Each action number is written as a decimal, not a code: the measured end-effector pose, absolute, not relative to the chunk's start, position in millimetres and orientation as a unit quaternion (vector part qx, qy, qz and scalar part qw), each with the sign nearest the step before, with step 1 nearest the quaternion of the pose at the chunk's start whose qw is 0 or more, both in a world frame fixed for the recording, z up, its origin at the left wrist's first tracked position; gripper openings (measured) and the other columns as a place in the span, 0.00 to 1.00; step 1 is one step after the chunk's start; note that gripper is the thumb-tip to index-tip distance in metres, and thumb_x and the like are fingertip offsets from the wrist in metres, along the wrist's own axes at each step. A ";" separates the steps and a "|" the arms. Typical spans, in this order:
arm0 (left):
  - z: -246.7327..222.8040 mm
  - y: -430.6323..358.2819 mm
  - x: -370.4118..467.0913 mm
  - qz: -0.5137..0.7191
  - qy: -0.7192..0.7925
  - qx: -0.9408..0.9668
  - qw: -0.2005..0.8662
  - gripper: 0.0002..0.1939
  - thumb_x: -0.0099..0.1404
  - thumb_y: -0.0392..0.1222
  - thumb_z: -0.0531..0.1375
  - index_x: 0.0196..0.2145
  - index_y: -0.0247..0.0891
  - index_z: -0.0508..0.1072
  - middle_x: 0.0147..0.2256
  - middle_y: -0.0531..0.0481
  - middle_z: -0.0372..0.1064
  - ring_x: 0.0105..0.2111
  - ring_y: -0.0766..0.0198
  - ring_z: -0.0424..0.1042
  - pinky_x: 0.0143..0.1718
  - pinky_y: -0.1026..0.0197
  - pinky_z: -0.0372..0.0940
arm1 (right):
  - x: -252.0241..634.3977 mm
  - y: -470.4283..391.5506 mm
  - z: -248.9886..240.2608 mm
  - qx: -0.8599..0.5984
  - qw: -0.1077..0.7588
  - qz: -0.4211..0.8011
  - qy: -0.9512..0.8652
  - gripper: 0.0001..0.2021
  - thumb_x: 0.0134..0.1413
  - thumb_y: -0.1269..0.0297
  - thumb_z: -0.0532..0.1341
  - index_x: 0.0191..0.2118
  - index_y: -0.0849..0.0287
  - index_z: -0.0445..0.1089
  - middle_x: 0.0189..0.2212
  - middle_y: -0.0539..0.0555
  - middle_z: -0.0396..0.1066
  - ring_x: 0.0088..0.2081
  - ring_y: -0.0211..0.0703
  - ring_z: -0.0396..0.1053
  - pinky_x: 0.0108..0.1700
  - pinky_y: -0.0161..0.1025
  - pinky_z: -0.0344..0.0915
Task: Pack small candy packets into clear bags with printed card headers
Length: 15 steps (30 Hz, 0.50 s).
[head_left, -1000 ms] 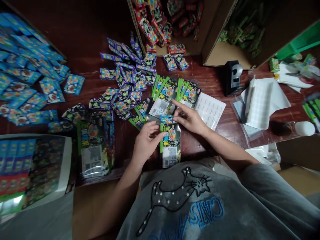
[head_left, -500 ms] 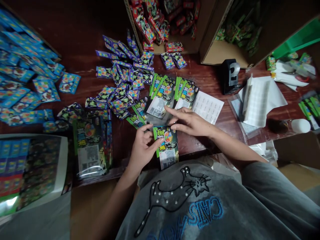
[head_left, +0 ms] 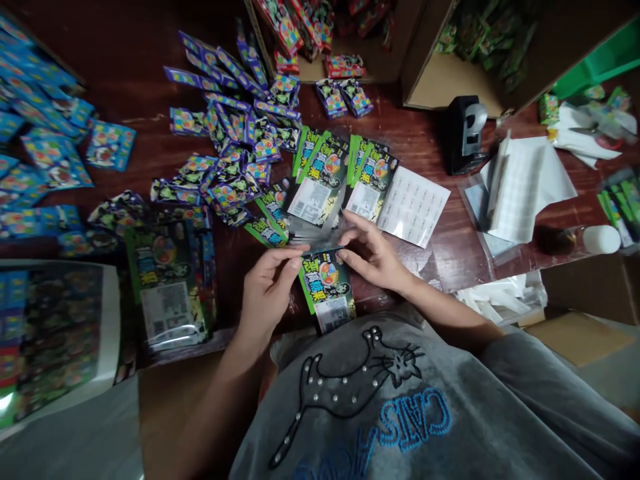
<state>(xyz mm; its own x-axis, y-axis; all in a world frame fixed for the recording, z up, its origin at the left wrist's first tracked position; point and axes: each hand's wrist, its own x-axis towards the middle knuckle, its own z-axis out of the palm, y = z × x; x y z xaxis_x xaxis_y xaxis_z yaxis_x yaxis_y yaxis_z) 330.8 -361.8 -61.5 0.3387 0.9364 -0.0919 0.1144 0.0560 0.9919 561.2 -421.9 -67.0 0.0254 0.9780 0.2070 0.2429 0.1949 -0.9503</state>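
A black and green printed packet (head_left: 327, 283) lies at the front edge of the table. My left hand (head_left: 273, 283) pinches the left end of its top edge between thumb and fingers. At the right end of that edge, my right hand (head_left: 371, 250) pinches it, with its fingers curled. Just beyond my hands lies a stack of similar packets (head_left: 315, 193) in clear sleeves. Beside it are more packets (head_left: 367, 180) and a white sticker sheet (head_left: 415, 207). Purple candy packets (head_left: 235, 147) are heaped to the left of the stack.
Blue candy packets (head_left: 45, 153) spread at the left, near a sleeved pile (head_left: 170, 293). Cardboard boxes (head_left: 445, 80) stand at the back. A black tape dispenser (head_left: 463, 137), paper sheets (head_left: 520, 187) and a white-capped bottle (head_left: 580, 240) are at the right.
My right hand has come down from the packet stack to the top edge of the front packet. My left hand has shifted slightly left, and the view has moved a little.
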 end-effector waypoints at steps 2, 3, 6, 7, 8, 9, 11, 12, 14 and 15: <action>-64.8 -360.3 331.3 0.383 0.453 0.553 0.586 0.13 0.70 0.49 0.69 0.48 0.44 0.76 0.50 0.45 0.82 0.53 0.55 0.81 0.62 0.47 0.72 | 562.4 -418.7 -63.9 -0.524 0.479 0.379 -0.594 0.38 0.75 0.56 0.60 0.80 0.52 0.41 0.52 0.58 0.71 0.50 0.47 0.73 0.59 0.50 0.75; -65.8 -359.6 330.9 0.391 0.454 0.542 0.589 0.17 0.69 0.49 0.70 0.52 0.45 0.75 0.48 0.46 0.83 0.52 0.55 0.82 0.60 0.48 0.73 | 562.2 -417.6 -62.5 -0.524 0.473 0.389 -0.593 0.40 0.76 0.56 0.59 0.81 0.51 0.35 0.55 0.59 0.71 0.50 0.47 0.73 0.59 0.50 0.75; -62.1 -358.0 326.9 0.371 0.454 0.556 0.589 0.18 0.69 0.50 0.70 0.54 0.44 0.78 0.48 0.46 0.83 0.52 0.56 0.82 0.59 0.50 0.74 | 560.6 -416.6 -56.8 -0.498 0.471 0.415 -0.598 0.42 0.77 0.56 0.57 0.81 0.49 0.27 0.53 0.58 0.72 0.48 0.46 0.74 0.59 0.50 0.76; -58.4 -357.9 325.1 0.356 0.452 0.570 0.586 0.15 0.69 0.50 0.70 0.50 0.44 0.80 0.49 0.46 0.83 0.51 0.56 0.82 0.58 0.51 0.74 | 560.2 -417.0 -54.1 -0.487 0.473 0.418 -0.603 0.42 0.77 0.55 0.58 0.81 0.50 0.29 0.49 0.57 0.73 0.47 0.46 0.74 0.59 0.50 0.76; -53.9 -358.0 323.6 0.342 0.451 0.584 0.582 0.12 0.70 0.51 0.69 0.45 0.43 0.82 0.49 0.45 0.83 0.51 0.56 0.82 0.57 0.51 0.74 | 559.9 -417.5 -51.2 -0.479 0.474 0.420 -0.607 0.42 0.76 0.55 0.59 0.81 0.50 0.33 0.46 0.55 0.73 0.46 0.47 0.74 0.59 0.50 0.76; -48.9 -358.3 322.5 0.329 0.449 0.596 0.578 0.11 0.70 0.52 0.68 0.42 0.43 0.83 0.49 0.45 0.84 0.50 0.56 0.82 0.56 0.51 0.75 | 559.7 -418.0 -48.2 -0.475 0.473 0.422 -0.610 0.42 0.75 0.54 0.62 0.81 0.50 0.37 0.44 0.53 0.73 0.46 0.47 0.74 0.58 0.50 0.76; -39.7 -359.1 322.1 0.318 0.446 0.611 0.571 0.12 0.70 0.52 0.68 0.38 0.42 0.82 0.47 0.45 0.84 0.46 0.56 0.82 0.50 0.53 0.77 | 558.7 -417.8 -43.3 -0.477 0.471 0.428 -0.607 0.42 0.72 0.53 0.66 0.80 0.50 0.43 0.42 0.52 0.74 0.44 0.46 0.75 0.56 0.48 0.77; -36.2 -359.2 322.6 0.318 0.446 0.613 0.569 0.12 0.69 0.52 0.69 0.37 0.41 0.82 0.46 0.45 0.84 0.45 0.56 0.82 0.47 0.54 0.77 | 557.7 -416.8 -41.6 -0.479 0.472 0.431 -0.602 0.42 0.71 0.54 0.67 0.80 0.50 0.45 0.41 0.51 0.73 0.43 0.45 0.75 0.54 0.47 0.78; -31.6 -358.1 323.8 0.318 0.450 0.612 0.567 0.12 0.67 0.51 0.70 0.38 0.40 0.82 0.42 0.45 0.84 0.40 0.58 0.82 0.43 0.56 0.77 | 554.8 -412.6 -39.3 -0.480 0.482 0.439 -0.587 0.42 0.70 0.56 0.68 0.80 0.50 0.47 0.40 0.50 0.73 0.40 0.43 0.75 0.50 0.45 0.78; -30.5 -356.7 324.1 0.318 0.454 0.610 0.567 0.11 0.67 0.51 0.70 0.39 0.40 0.83 0.40 0.46 0.84 0.38 0.59 0.81 0.42 0.57 0.76 | 553.3 -409.4 -38.6 -0.480 0.485 0.448 -0.577 0.43 0.69 0.57 0.68 0.80 0.50 0.46 0.39 0.49 0.73 0.40 0.42 0.75 0.49 0.43 0.79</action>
